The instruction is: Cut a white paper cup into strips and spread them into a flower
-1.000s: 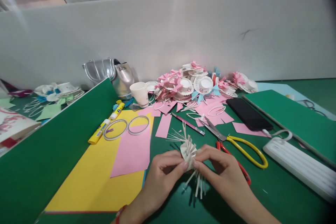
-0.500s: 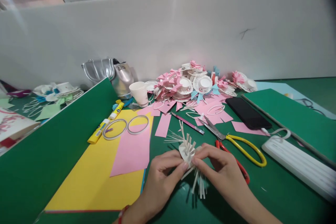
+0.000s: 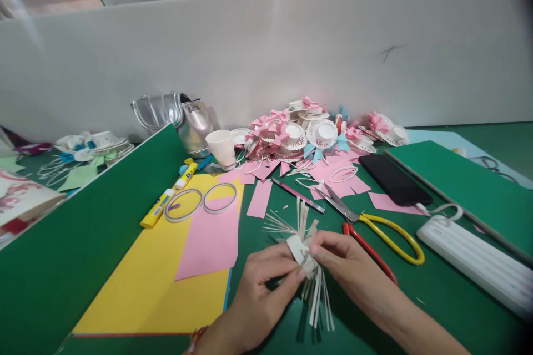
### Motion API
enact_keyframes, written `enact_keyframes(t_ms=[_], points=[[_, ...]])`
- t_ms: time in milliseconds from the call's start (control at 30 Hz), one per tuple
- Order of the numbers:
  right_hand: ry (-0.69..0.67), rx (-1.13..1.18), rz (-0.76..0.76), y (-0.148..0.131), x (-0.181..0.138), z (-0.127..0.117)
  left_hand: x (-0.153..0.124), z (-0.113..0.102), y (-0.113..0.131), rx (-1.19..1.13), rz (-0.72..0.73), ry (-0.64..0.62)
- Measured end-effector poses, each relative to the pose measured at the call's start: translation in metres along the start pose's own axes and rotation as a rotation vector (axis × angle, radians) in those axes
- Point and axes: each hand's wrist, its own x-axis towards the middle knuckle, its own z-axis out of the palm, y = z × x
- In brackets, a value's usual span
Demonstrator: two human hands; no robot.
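Note:
Between my two hands, above the green table, is a white paper cup cut into strips (image 3: 300,249), its thin strips fanning out toward the back and front. My left hand (image 3: 268,283) pinches its left side between thumb and fingers. From the right, my right hand (image 3: 347,260) grips the opposite side, fingertips closed on the paper. Just behind the hands lie a pink craft knife (image 3: 297,195) and scissors (image 3: 368,224) with one yellow and one red handle. The inner part of the cup is partly covered by my fingers.
Yellow paper (image 3: 154,294) with pink sheets and two tape rolls (image 3: 183,205) lies left, beside glue sticks (image 3: 158,208) and a green board (image 3: 91,233). A whole paper cup (image 3: 221,148) and paper hats (image 3: 291,136) stand behind. A phone (image 3: 393,180) and power strip (image 3: 478,266) lie right.
The cut paper cup has been turned and tilted in my hands, with a flat white face now showing. Both hands have shifted slightly right, still gripping it.

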Motion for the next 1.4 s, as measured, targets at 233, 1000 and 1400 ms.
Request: enact_keyframes(t_ms=[233, 1000, 1400], points=[[0.061, -0.214, -0.14, -0.004, -0.003, 0.005, -0.001, 0.002, -0.003, 0.024, -0.007, 0.027], [0.251, -0.749, -0.534, -0.004, -0.008, 0.011, 0.0, 0.008, -0.004, -0.235, -0.244, 0.209], [0.168, -0.642, -0.449, -0.001, -0.01, 0.007, 0.002, 0.005, -0.005, -0.374, -0.306, 0.131]])
